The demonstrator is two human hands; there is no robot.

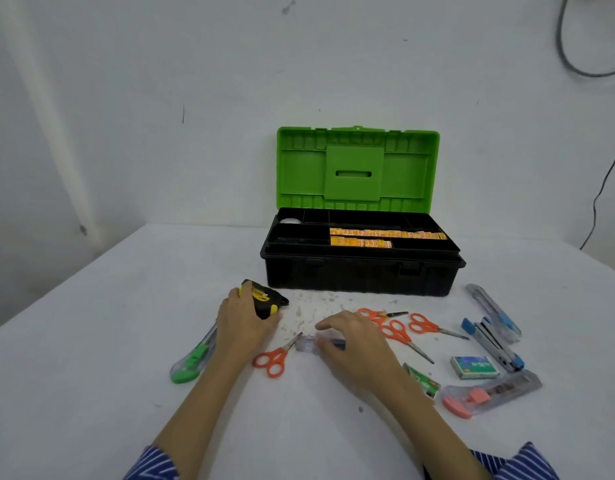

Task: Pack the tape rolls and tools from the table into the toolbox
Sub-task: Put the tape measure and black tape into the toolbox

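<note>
Toolbox (361, 271) open; left hand (243, 320) grasps tape measure (264, 297), right hand (351, 344) closes on clear cutter (308, 342). Lift each clear of scissors (275, 358) before placing in free compartments.

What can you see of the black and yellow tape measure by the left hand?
The black and yellow tape measure is a chunky, rounded case, seemingly plastic with rubbery yellow patches and a printed label on top. It sits on the white table, just in front of the black toolbox's left corner. The left hand curls around its near side; blade not visible.
</note>
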